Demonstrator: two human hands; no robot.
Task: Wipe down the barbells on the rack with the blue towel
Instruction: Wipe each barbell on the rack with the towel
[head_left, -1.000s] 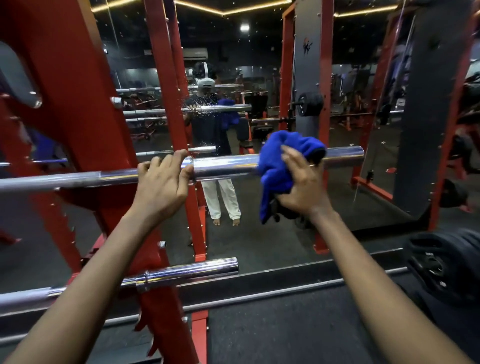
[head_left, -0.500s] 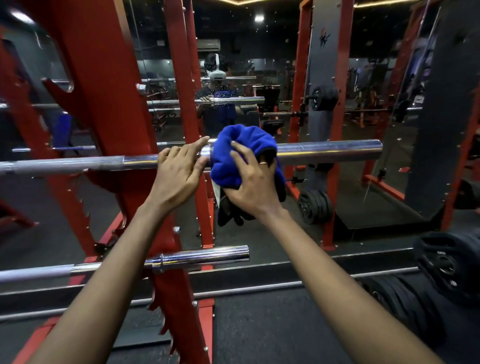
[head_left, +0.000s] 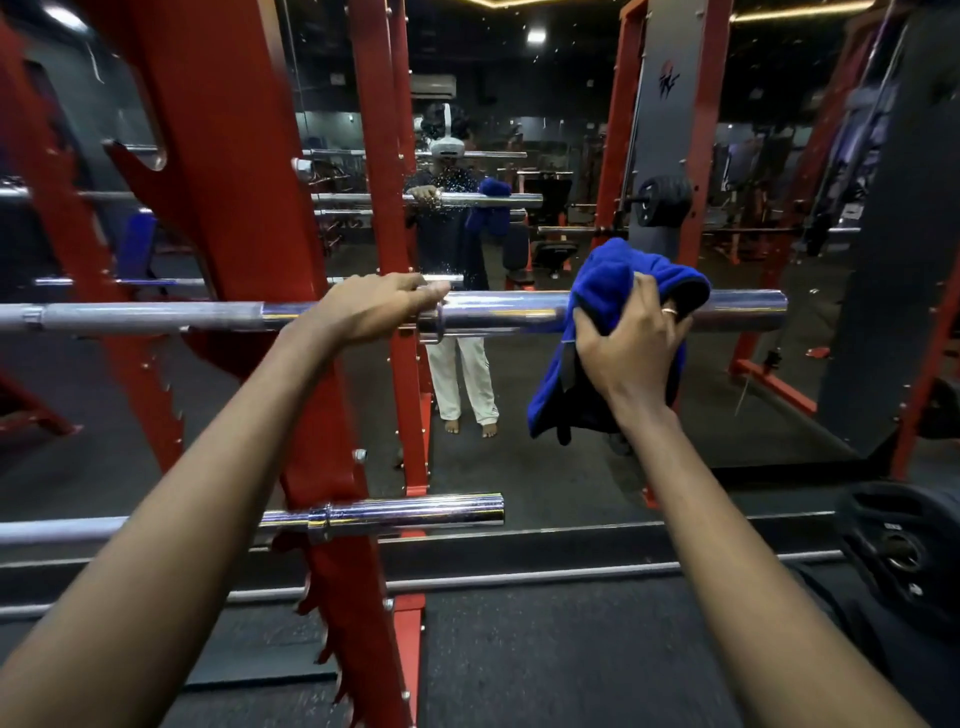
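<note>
A chrome barbell (head_left: 504, 310) lies across the red rack (head_left: 218, 218) at chest height. My left hand (head_left: 371, 306) rests over the bar near the sleeve collar, fingers curled over its top. My right hand (head_left: 631, 345) grips the blue towel (head_left: 605, 291), which is wrapped over the bar's sleeve right of the left hand; the towel's lower end hangs below the bar. A second chrome barbell (head_left: 405, 512) sits lower on the rack, untouched.
A mirror wall (head_left: 519, 104) straight ahead reflects a person and the bar. Black weight plates (head_left: 904, 551) are stacked at the lower right. Another red frame (head_left: 613, 130) with a loaded bar stands behind right. Dark rubber flooring lies below.
The towel and my right hand slid right along the sleeve, away from my left hand, after moving left toward it earlier. My left hand stays on the bar.
</note>
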